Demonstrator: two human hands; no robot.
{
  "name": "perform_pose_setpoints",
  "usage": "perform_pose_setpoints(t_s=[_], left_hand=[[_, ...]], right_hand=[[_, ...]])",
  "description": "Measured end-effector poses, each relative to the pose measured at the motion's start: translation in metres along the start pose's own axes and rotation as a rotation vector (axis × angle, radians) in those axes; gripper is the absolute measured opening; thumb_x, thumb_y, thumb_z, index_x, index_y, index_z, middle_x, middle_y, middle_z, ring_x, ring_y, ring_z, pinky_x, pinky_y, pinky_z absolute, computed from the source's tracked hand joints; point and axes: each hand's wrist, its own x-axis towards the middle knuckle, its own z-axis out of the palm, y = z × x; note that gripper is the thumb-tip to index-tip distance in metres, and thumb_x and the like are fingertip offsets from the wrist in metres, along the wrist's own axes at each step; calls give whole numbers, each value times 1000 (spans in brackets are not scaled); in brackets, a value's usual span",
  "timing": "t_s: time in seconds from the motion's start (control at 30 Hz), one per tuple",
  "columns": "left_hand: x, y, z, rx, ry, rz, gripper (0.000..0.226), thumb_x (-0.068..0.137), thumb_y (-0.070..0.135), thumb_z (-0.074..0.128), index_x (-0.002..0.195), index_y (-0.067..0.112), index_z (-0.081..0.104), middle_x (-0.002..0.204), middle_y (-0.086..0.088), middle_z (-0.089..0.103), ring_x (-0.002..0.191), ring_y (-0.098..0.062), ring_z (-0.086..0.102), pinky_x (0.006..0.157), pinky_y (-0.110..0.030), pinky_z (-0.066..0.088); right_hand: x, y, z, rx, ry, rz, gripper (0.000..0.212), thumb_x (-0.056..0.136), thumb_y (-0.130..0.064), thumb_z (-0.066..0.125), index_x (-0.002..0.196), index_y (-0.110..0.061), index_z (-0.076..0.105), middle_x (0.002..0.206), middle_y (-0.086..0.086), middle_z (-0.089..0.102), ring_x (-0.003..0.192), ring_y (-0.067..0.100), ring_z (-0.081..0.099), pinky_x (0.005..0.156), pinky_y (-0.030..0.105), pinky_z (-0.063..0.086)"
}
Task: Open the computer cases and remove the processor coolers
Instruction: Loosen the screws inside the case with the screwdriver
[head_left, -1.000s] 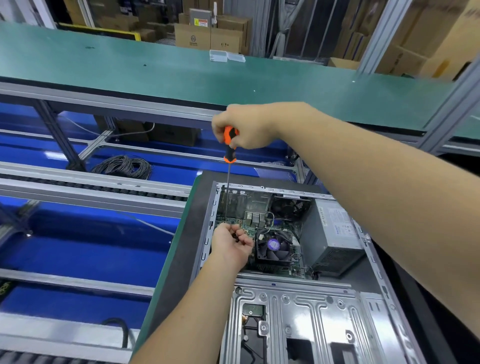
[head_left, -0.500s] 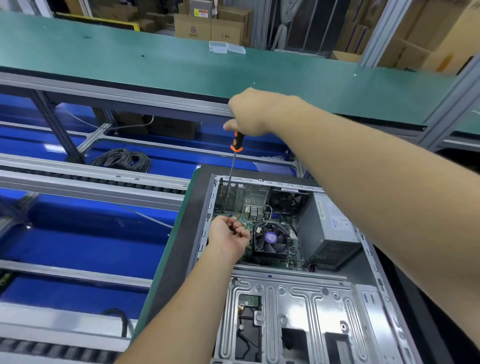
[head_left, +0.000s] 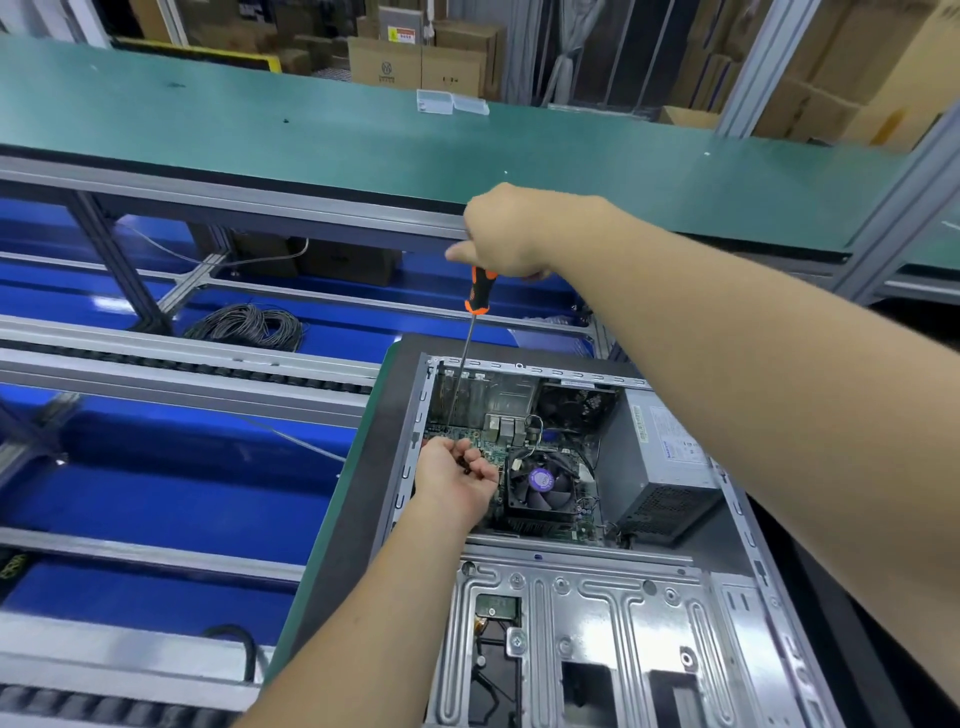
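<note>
The processor cooler sits in the computer case. The power supply lies right of it. A cable coil lies far left.

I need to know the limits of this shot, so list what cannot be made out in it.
- Head view: the tip of the orange-and-black-handled screwdriver is hidden behind the left hand.
- Whatever the left hand's curled fingers pinch is too small to tell.
- The right hand covers the handle's top.
- The grey metal power supply box has a label too blurred to read.
- The bottom edge cuts off the open grey metal computer case.
</note>
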Motion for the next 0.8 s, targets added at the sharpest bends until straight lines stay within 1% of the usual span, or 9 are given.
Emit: perform_pose_setpoints(t_s=[0.1, 0.2, 0.33, 0.4, 0.47, 0.57, 0.63, 0.7, 0.8], left_hand=[[0, 0, 0, -4, 28, 1, 33, 102, 17, 32, 72, 10, 46, 67, -2, 37, 56, -13, 25, 54, -23, 26], [1, 1, -2, -17, 103, -30, 34, 104, 16, 29, 76, 10, 47, 69, 0, 36, 56, -12, 28, 56, -22, 29], [3, 2, -3, -11, 176, -27, 37, 105, 18, 27, 77, 9, 49, 73, -2, 38, 58, -14, 33, 61, -27, 38], [4, 1, -2, -6, 193, -12, 37, 105, 18, 27, 78, 9, 49, 75, -3, 41, 60, -15, 37, 74, -28, 43], [3, 0, -3, -12, 200, -7, 36, 106, 19, 27, 80, 8, 50, 78, -5, 43, 64, -16, 41, 83, -30, 44], [2, 0, -2, -24, 200, 8, 37, 106, 20, 29, 80, 7, 51, 80, -6, 45, 67, -16, 44, 84, -30, 44], [1, 0, -1, -28, 204, 10, 37, 106, 21, 29, 79, 7, 51, 81, -6, 46, 67, -16, 44, 84, -30, 44], [1, 0, -2, -21, 205, 9, 37, 106, 22, 30, 79, 8, 50, 80, -5, 45, 67, -16, 43, 86, -30, 45], [0, 0, -2, -17, 215, 14, 38, 107, 26, 30, 79, 8, 49, 77, -5, 42, 64, -17, 40, 93, -31, 45]], right_hand=[[-5, 1, -1, 112, -90, -55, 26, 97, -41, 59, 105, -15, 56, 102, 6, 62, 61, 23, 66, 62, 32, 52], [-4, 1, -2, -16, -36, 28, 53, 99, -55, 48, 81, -5, 56, 73, 10, 61, 57, 26, 63, 59, 32, 48], [-4, 1, -1, 53, -78, -90, 26, 96, -32, 60, 114, -15, 53, 96, 1, 59, 78, 27, 65, 73, 37, 53], [-5, 2, -2, 16, -46, -29, 34, 98, -45, 56, 103, -12, 53, 82, 2, 58, 59, 25, 64, 62, 35, 51], [-2, 3, 0, -39, 12, -43, 37, 103, -42, 48, 91, -8, 58, 78, 7, 61, 67, 29, 60, 62, 33, 43], [-2, 2, 0, 69, -44, -98, 21, 99, -27, 53, 117, -15, 53, 94, 2, 60, 74, 27, 63, 66, 34, 48], [-3, 1, -1, 31, -41, -28, 33, 100, -43, 52, 104, -10, 53, 80, 4, 58, 58, 26, 64, 60, 33, 49], [-1, 1, 0, -19, -1, -37, 35, 102, -40, 49, 92, -8, 58, 76, 6, 60, 66, 28, 61, 60, 33, 44], [-5, 0, -2, 106, -64, -104, 25, 98, -26, 58, 119, -14, 52, 96, 3, 58, 77, 27, 64, 69, 39, 51]])
